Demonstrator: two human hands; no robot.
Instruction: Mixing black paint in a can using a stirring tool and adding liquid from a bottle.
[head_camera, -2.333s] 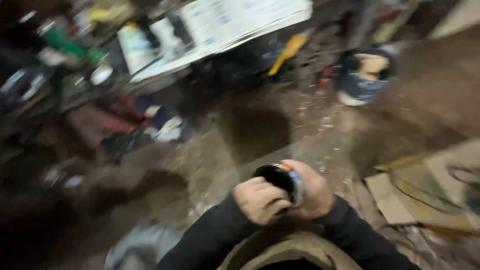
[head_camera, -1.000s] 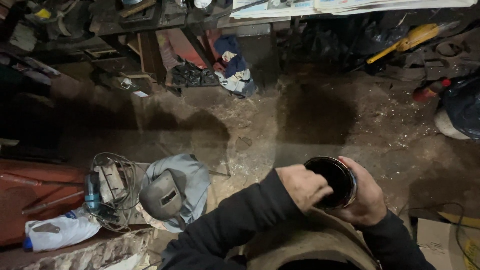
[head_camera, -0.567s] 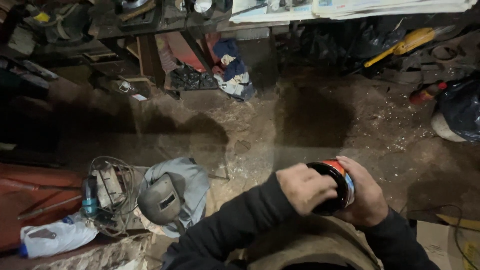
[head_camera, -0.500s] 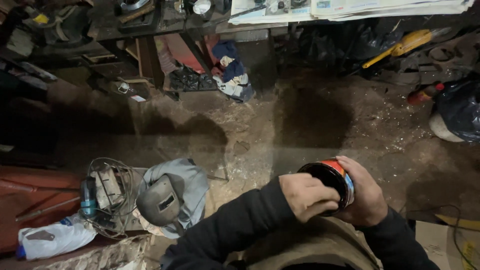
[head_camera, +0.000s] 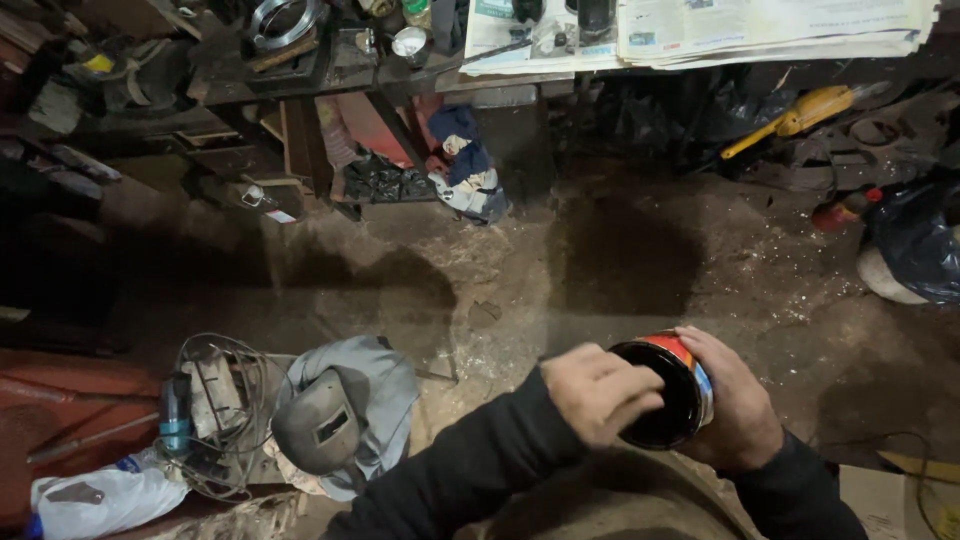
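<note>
1. Small round tin can w/ red-orange label & dark inside (head_camera: 668, 390) – held in the air at waist height over the dirt floor (head_camera: 600, 260), tipped so its open mouth faces the camera; prob. angled that way so the person can see & reach in.
2. Right hand (head_camera: 735, 400) – wrapped round can's far side, fingers over the label, gripping it firm; it carries the whole weight.
3. Left hand (head_camera: 600, 390) – at the can's near rim, fingers curled onto the edge; can't tell if it pinches anything. Looks like it works the rim while the other steadies.
4. Grey welding mask (head_camera: 320, 420) lies on grey cloth on floor, lower left, beside a tangle of wire (head_camera: 215, 400).
5. White plastic bag (head_camera: 95, 497) further left.
6. Cluttered counter (head_camera: 300, 70) at top, stacked newspapers (head_camera: 760, 25) on it; yellow-handled tool (head_camera: 800, 115) below.
</note>
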